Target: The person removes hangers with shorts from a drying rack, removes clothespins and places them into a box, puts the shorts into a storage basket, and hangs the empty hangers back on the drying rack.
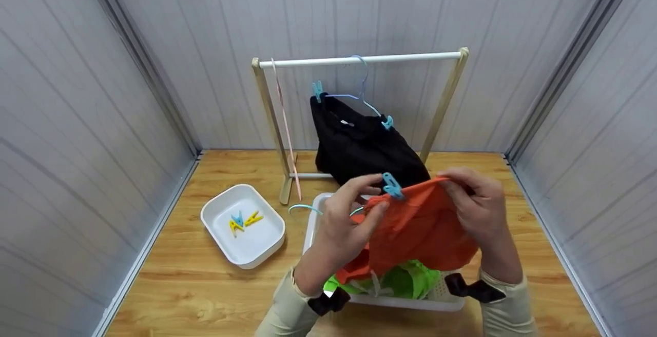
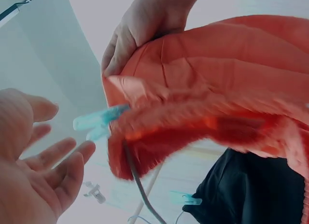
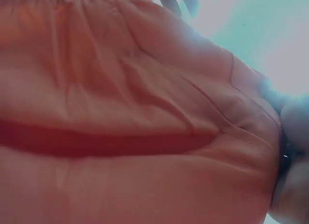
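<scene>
Orange shorts [image 1: 421, 224] with a gathered waistband are held up over a white basket [image 1: 405, 304]. My right hand [image 1: 477, 201] pinches their edge on the right side. A blue clothespin [image 1: 392, 187] is clipped on the waistband, also seen as a pale blue clothespin [image 2: 99, 121] in the left wrist view. My left hand [image 1: 345, 219] is beside it; in the left wrist view its fingers [image 2: 65, 161] are loosely spread, apart from clothespin and cloth. A hanger [image 1: 305, 206] shows its hook left of the hand; its wire [image 2: 140, 185] runs into the waistband.
Black clothing [image 1: 359, 142] hangs by blue clothespins from a hanger on a rack [image 1: 410, 57]. A pink hanger [image 1: 285, 121] hangs at the rack's left. A white tray [image 1: 220, 234] holds yellow and blue clothespins [image 1: 251, 218]. Lime green clothing [image 1: 410, 280] lies in the basket.
</scene>
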Available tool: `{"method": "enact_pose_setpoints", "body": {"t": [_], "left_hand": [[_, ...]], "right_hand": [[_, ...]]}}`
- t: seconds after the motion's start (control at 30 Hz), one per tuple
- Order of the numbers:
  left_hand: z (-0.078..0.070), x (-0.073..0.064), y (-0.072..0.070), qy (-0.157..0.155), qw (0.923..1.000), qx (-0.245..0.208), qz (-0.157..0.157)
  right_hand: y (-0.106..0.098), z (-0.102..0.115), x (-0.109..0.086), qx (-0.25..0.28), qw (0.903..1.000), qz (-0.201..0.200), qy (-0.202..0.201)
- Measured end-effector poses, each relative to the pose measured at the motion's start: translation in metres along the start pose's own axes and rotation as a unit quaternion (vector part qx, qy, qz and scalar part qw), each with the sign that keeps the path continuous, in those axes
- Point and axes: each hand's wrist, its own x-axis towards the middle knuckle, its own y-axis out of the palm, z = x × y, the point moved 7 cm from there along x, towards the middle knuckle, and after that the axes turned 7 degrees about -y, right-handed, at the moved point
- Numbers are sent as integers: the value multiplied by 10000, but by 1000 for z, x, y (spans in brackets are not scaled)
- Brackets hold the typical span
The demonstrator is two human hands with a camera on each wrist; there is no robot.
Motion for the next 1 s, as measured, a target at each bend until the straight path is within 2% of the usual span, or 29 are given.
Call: {"method": "enact_pose_setpoints", "body": {"t": [0.13, 0.23, 0.33, 0.43, 0.5, 0.57, 0.63, 0.7, 0.73, 0.9, 1.0], "left_hand": [[16, 1, 0, -685, 9968, -400, -97], [33, -1, -5, -1448, 9844, -954, -292], [50, -6, -10, -2352, 9594, -1526, -319], [66, -13, -11, -3068, 9288, -2081, 11], [75, -18, -9, -3434, 9070, -2423, 267], [82, -21, -7, -3664, 8889, -2722, 384], [87, -24, -7, -3784, 8794, -2867, 357], [90, -24, -7, -3737, 8804, -2908, 266], [91, -24, -7, -3665, 8842, -2888, 190], [93, -22, -13, -3176, 9148, -2448, -481], [92, -21, -16, -2870, 9275, -2242, -835]], "right_hand": [[15, -7, -1, 240, 9992, 319, 35], [22, -18, -6, 292, 9985, 448, 78], [28, -24, -9, 447, 9977, 516, 58], [34, -23, -8, 579, 9966, 581, 75], [38, -18, -7, 610, 9961, 632, 103], [40, -13, -3, 603, 9959, 656, 132], [42, -9, 0, 609, 9959, 660, 147], [43, -8, 1, 611, 9957, 662, 214], [44, -10, 1, 611, 9956, 658, 256], [48, -25, -5, 712, 9944, 644, 443], [49, -37, -11, 687, 9944, 616, 513]]}}
